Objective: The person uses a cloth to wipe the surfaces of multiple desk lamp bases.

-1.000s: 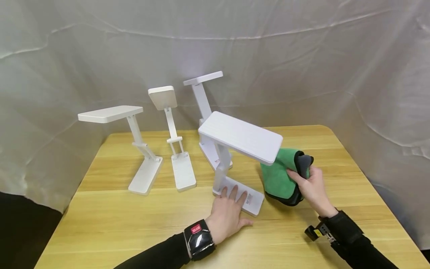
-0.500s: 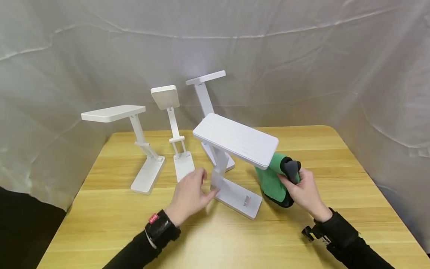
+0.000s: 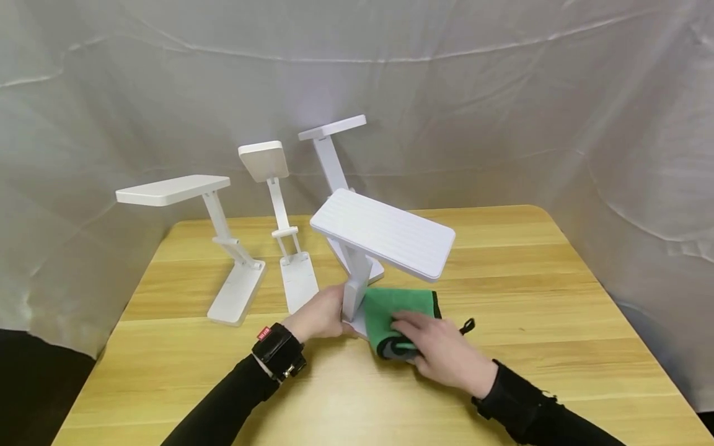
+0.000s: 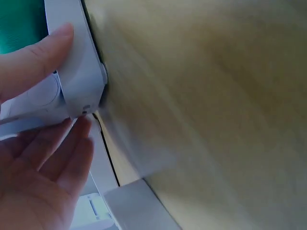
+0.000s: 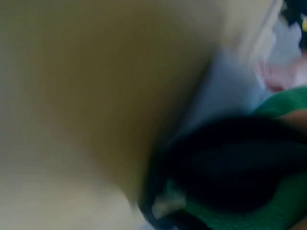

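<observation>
A white desk lamp (image 3: 385,232) stands near the middle of the table, its flat head tilted over its base. My left hand (image 3: 319,314) grips the rear end of the base, thumb on one side and fingers on the other, as the left wrist view shows on the white base (image 4: 79,72). Over the rest of the base lies a green cloth (image 3: 390,305) with black edging and a grey underside. My right hand (image 3: 446,352) holds this cloth against the base, fingers bent on top. Blur covers much of the right wrist view, where the cloth (image 5: 268,206) hides the fingertips.
Behind stand three more white desk lamps: a left one (image 3: 237,291), a middle one (image 3: 299,279) and a rear one (image 3: 331,164) partly hidden by the near lamp. The wooden table (image 3: 558,347) ends at a grey fabric backdrop (image 3: 474,124).
My left hand has left the top of the lamp base and now grips its rear end. The right hand has carried the cloth leftward from beside the lamp onto the base.
</observation>
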A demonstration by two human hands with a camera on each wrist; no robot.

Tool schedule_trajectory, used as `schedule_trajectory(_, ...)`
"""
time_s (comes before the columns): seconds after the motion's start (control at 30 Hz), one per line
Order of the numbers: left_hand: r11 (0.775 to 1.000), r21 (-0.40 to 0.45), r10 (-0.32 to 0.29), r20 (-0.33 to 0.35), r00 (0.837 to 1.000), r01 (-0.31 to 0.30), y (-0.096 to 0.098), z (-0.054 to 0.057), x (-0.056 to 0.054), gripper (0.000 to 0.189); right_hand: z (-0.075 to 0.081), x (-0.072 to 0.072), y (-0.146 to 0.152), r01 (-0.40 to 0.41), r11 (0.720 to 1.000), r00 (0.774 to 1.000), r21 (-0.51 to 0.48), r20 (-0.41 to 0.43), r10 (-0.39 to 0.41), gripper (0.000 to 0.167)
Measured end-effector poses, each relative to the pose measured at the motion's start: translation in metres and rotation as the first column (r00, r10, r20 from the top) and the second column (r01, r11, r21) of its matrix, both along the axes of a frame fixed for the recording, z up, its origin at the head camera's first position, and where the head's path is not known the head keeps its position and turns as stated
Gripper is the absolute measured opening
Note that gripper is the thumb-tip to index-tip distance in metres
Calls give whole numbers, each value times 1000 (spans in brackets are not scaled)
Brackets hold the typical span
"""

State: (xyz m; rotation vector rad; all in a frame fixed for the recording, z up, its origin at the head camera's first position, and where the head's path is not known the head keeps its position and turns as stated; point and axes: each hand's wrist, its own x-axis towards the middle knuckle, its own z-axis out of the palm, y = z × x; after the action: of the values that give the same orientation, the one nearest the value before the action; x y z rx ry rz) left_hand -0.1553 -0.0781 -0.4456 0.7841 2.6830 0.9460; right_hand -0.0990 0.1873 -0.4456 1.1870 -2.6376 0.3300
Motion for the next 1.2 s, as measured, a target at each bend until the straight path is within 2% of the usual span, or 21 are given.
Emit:
schedule_trajectory(0.07, 1000, -5, 5, -22, 1000, -6, -1, -1, 1, 67, -5, 5, -5, -3, 996, 999, 87, 33, 0, 63)
schedule_trajectory(0.13, 1000, -10, 8, -38, 999, -8, -2, -2, 2, 67, -8, 9, -7, -16, 991, 1000, 136, 19, 14, 66)
schedule_trajectory(0.23, 1000, -11, 3, -44, 999, -3, -3, -1, 3, 67, -7, 14, -8, -41, 986, 999, 159, 6, 41, 64)
schedule_trajectory(0.33, 1000, -10, -4, -53, 999, 4, -4, -2, 4, 66, -3, 13, -8, -67, 981, 997, 181, 50, 59, 59)
schedule_trajectory(0.53, 1000, -20, -24, -145, 989, 21, 1, -7, 3, 72, 6, -9, -17, -31, 979, 983, 203, 182, -6, 55)
schedule_trajectory(0.7, 1000, -4, -21, -195, 981, 20, 7, -9, 1, 72, 4, -30, -27, 22, 991, 984, 134, 173, -45, 51)
schedule_trajectory(0.8, 1000, -23, -18, -190, 982, 14, 7, -9, 0, 67, 0, -33, -28, 16, 989, 989, 145, 141, -37, 54)
schedule_trajectory(0.97, 999, -39, -27, -140, 990, 22, 3, -6, 0, 61, 0, -23, -16, -21, 976, 993, 216, 115, -4, 60)
schedule_trajectory(1.07, 999, -29, -31, -106, 994, 28, 3, -3, 1, 62, 2, -16, 1, -20, 979, 990, 201, 142, -9, 59)
schedule_trajectory(1.2, 999, -41, -9, -80, 997, 6, 2, -4, 3, 63, 3, -10, 20, 0, 993, 974, 115, 225, -26, 58)
